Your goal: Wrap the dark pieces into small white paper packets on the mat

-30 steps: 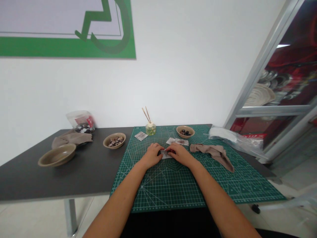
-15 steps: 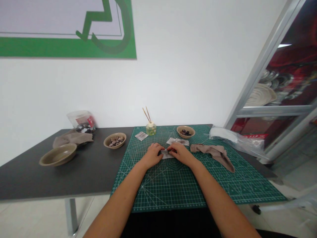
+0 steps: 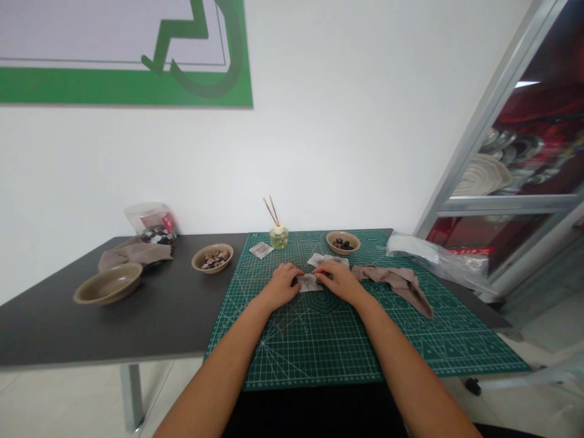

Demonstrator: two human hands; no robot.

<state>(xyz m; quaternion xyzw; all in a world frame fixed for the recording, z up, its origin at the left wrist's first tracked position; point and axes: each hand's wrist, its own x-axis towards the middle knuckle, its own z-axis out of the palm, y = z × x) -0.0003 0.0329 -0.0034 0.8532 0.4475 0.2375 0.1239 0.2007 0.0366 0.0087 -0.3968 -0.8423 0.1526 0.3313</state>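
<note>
A small whitish square of paper [image 3: 309,283] with a greyish print lies low over the green cutting mat, between my two hands. My left hand [image 3: 283,285] is closed at its left edge, thumb and fingertips together. From the right, my right hand [image 3: 336,281] pinches the opposite edge, its fingers bent. Just behind my right hand are more printed papers [image 3: 317,259], partly covered by it. Another such paper [image 3: 261,250] lies apart at the back left of the mat. Beyond my right hand stands a tan bowl [image 3: 343,235] with several dark pieces in it.
A reed diffuser [image 3: 279,236] stands at the mat's back edge. A brown cloth [image 3: 401,281] and a plastic bag [image 3: 438,255] lie to the right. Leftward on the dark table [image 3: 173,322] are a bowl of brown pieces [image 3: 212,258], a larger bowl [image 3: 108,286], cloth and a clear jar [image 3: 151,220].
My right fingertips have shifted slightly, and more of the paper shows between my hands. Dark spots near the fingertips no longer show. My left hand is almost unmoved.
</note>
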